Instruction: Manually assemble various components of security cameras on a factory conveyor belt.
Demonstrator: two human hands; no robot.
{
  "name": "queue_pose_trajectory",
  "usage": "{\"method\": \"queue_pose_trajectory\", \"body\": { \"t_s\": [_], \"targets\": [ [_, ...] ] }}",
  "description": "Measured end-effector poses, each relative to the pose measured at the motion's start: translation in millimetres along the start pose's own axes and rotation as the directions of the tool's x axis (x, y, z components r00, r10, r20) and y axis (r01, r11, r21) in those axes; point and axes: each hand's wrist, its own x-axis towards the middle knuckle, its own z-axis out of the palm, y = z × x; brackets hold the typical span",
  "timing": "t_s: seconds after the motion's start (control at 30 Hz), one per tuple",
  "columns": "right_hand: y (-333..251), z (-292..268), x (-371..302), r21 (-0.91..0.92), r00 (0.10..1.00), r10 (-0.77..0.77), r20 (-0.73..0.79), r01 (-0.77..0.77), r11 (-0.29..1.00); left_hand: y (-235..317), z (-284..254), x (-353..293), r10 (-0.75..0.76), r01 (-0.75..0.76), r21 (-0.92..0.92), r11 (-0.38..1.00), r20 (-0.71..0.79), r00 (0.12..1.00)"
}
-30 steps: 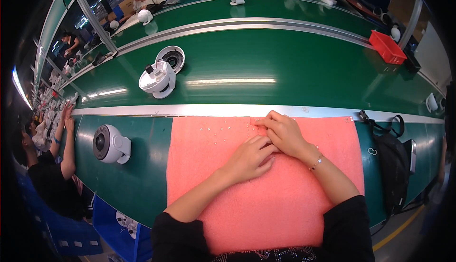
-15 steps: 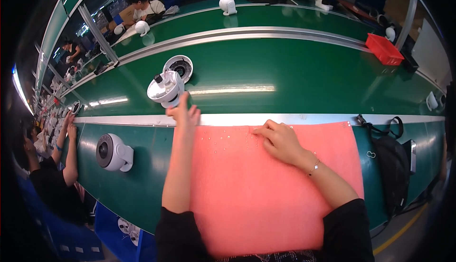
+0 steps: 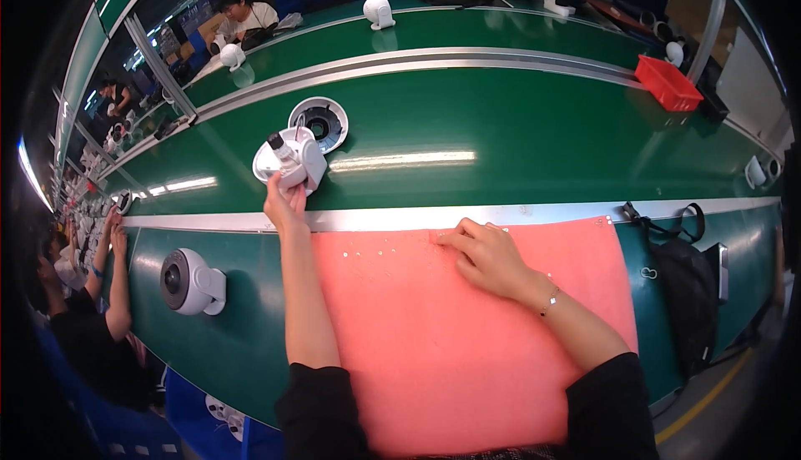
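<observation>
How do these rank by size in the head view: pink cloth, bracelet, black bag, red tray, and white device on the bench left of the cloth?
Pink cloth
Black bag
White device and red tray: too alike to rank, the tray being farther away
Bracelet

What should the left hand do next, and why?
Maybe the left hand should gently draw the open white device toward the pink cloth, since it is right at the device's near side, while the right hand is over the cloth, where small shiny bits lie.
</observation>
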Motion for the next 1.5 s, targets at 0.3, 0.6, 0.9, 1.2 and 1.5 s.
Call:
{"method": "queue_pose_trajectory", "body": {
  "t_s": [0.3, 0.6, 0.9, 1.2, 1.5],
  "targets": [
    [-24.7, -21.8, 6.5, 0.063, 0.992, 0.091, -0.091, -0.085, 0.994, 58.9, 20.8, -56.3, -0.067, -0.03, 0.379, 0.925, 0.239, 0.969],
    [-87.2, -80.8, -20.9, -0.489, 0.967, -0.248, -0.062, 0.187, 0.852, 63.6, 45.0, -95.5, -0.142, -0.045, 0.377, 0.925, 0.455, 0.879],
    [-106.6, -126.0, -31.7, 0.572, 0.969, -0.185, 0.162, 0.061, 0.818, 28.0, 43.4, -129.3, -0.422, -0.293, 0.367, 0.883, 0.893, -0.155],
    [-98.0, -124.8, -17.5, 0.55, 0.795, -0.307, 0.523, -0.04, 0.834, 25.4, 71.2, -190.4, -0.773, -0.688, 0.369, 0.626, 0.41, -0.484],
    [-111.6, -118.5, -20.0, 0.404, 0.856, 0.004, 0.516, -0.248, 0.88, 99.0, -26.4, -208.6, -0.201, -0.655, 0.589, 0.474, 0.796, 0.571]
  ]
}}
